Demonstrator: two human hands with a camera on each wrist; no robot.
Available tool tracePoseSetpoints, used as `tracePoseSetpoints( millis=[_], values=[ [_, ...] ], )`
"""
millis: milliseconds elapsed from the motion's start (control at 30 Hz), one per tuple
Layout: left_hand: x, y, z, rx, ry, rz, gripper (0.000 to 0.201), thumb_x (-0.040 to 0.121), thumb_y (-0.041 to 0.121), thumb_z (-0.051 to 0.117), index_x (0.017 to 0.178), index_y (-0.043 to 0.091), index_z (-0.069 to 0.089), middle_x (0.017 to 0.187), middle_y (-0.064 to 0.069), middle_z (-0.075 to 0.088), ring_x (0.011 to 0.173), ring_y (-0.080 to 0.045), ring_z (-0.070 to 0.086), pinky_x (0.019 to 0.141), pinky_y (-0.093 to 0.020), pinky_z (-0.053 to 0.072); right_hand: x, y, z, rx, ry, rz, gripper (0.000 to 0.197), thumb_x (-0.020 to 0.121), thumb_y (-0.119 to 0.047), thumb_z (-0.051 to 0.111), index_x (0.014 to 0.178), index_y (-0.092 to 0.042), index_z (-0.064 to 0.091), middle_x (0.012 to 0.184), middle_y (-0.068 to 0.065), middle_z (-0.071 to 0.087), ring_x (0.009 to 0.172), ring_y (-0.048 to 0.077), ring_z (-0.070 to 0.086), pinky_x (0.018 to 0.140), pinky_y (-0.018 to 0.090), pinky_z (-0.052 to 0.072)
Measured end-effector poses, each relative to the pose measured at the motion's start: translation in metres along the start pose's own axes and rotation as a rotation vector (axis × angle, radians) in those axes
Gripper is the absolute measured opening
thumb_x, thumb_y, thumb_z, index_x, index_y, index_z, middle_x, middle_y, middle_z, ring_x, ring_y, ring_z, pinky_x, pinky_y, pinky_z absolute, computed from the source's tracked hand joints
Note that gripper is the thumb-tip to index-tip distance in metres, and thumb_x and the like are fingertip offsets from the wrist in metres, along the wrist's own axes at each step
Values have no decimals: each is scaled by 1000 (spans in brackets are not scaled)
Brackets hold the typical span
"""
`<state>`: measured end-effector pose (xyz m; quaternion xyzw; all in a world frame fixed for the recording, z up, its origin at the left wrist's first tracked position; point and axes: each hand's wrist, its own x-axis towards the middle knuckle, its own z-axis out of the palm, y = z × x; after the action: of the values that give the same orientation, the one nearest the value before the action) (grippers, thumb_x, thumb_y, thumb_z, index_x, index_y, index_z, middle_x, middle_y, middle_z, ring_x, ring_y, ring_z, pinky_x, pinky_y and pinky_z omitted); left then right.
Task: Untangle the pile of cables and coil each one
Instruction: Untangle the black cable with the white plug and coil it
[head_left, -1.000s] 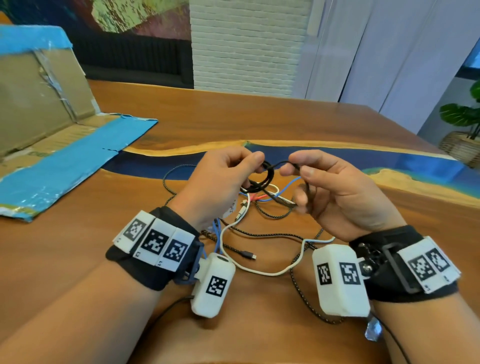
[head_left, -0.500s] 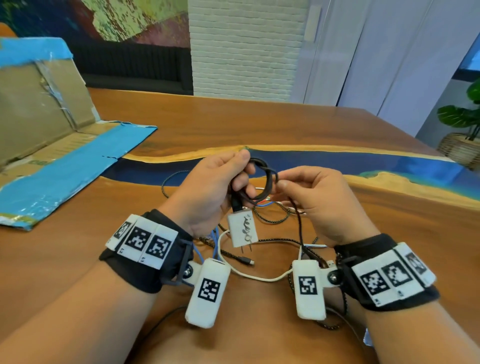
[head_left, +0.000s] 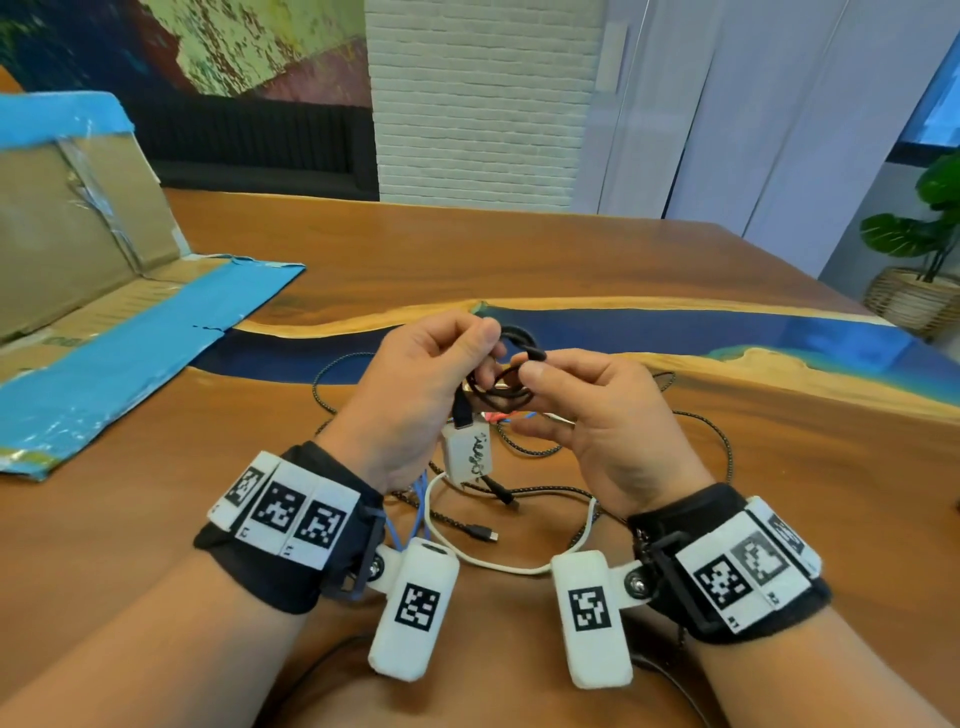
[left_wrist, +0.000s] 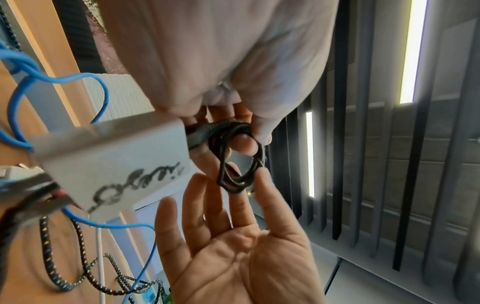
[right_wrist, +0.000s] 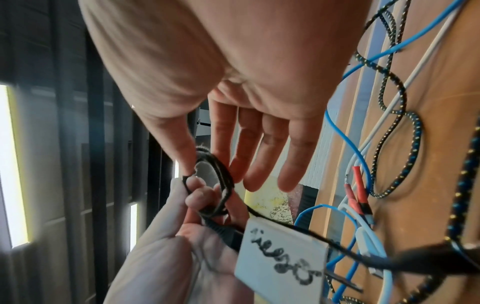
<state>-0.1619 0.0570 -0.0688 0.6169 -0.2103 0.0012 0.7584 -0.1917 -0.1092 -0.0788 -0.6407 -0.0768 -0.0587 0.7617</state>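
Nearest the body, the white cable (head_left: 511, 564) curves across the table (head_left: 519, 260) between the 2 wrists, with a loose black plug (head_left: 480, 532) just beyond it. Past that, the speckled cable (head_left: 724, 441) and the blue cable (head_left: 418, 499) lie crossed in the remaining pile.

Above the pile, the left hand (head_left: 415, 395) pinches a small coil of black cable (head_left: 506, 384) between thumb and fingers, and a white charger block (head_left: 467, 452) hangs from it. The right hand (head_left: 597, 415) pinches the coil's other side with thumb and forefinger, its other fingers loosely spread.

The risk, as I judge it: the hanging block's weight could drag the tight loops open if either pinch eases. The tail may also snag the speckled cable below and lift the pile with it.

Farther off, a flattened cardboard box (head_left: 78, 249) lies at the left.
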Motion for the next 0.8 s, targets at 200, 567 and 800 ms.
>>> tracePoseSetpoints(
  millis=[200, 567, 800],
  values=[
    [1, -4, -6, 191, 27, 29, 24, 94, 32, 62, 81, 15, 74, 75, 1, 61, 73, -16, 55, 65, -26, 47, 3, 3, 1, 133, -5, 39, 3, 76, -15, 71, 79, -14, 71, 86, 12, 74, 84, 26, 71, 80, 42, 60],
    [2, -2, -9, 236, 29, 9, 30, 91, 41, 64, 82, 15, 76, 62, 1, 59, 61, -14, 52, 66, -31, 42, 0, -1, 1, 228, -111, 217, 20, 88, -21, 62, 99, -5, 69, 88, 9, 67, 103, 33, 57, 98, 58, 47],
    [3, -4, -7, 257, -8, 14, 28, 100, 24, 60, 86, 2, 72, 55, -4, 55, 52, -18, 53, 53, -27, 47, -3, -4, -3, 236, -232, 202, 32, 92, -32, 61, 74, -5, 63, 93, 13, 63, 103, 31, 56, 93, 49, 43]
  ],
)
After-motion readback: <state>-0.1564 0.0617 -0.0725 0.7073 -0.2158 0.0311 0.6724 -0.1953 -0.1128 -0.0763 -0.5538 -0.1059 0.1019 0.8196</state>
